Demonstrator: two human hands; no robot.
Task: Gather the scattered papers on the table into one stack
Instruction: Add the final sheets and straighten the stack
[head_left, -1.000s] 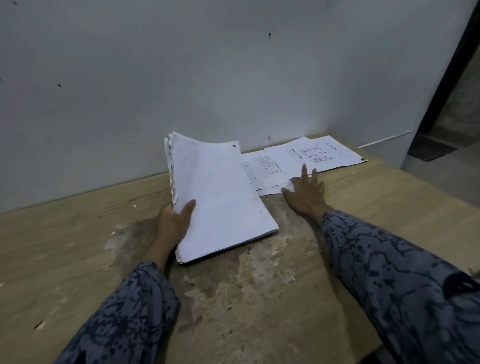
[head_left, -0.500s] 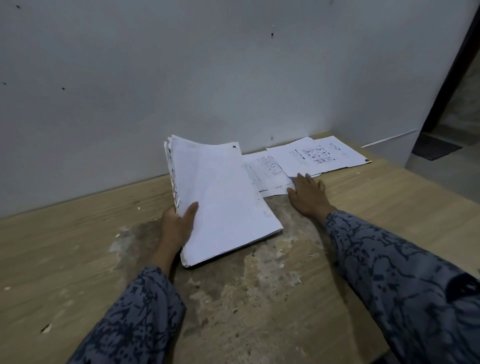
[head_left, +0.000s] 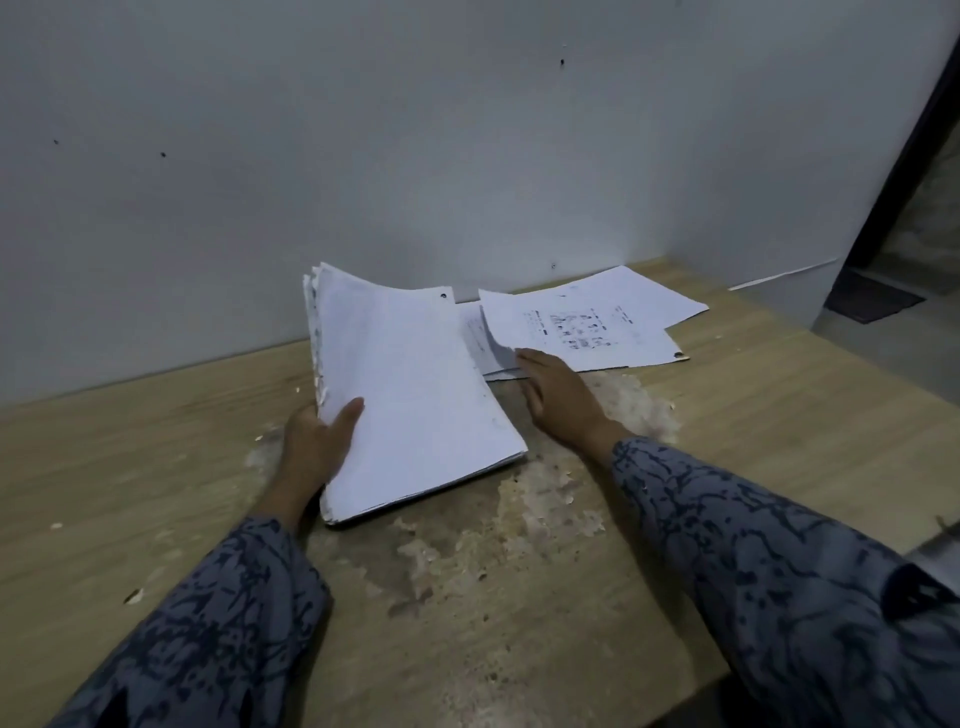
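left hand (head_left: 317, 441): you're gripping the stack (head_left: 410, 395) at its near-left edge, thumb curled on top, fingers hidden under it. The stack is tilting, far edge up, near corner sitting on the table (head_left: 156, 467).
right hand (head_left: 558, 397): you're reaching flat, palm down; fingertips are slipping under the near-left corner of the loose sheets (head_left: 582, 325). I can't tell if it's a pinch yet; the fingers look fairly straight.
loose sheets: lying overlapped just past your right fingertips, by the wall, just right of the stack.
step: I'd say you're picking up the next sheets.
tip: be curling the whole bunch up at once, then laying it on the stack; keep holding the stack so it isn't fanning.
writing: print is showing on the top sheet, too small to read. No brands.
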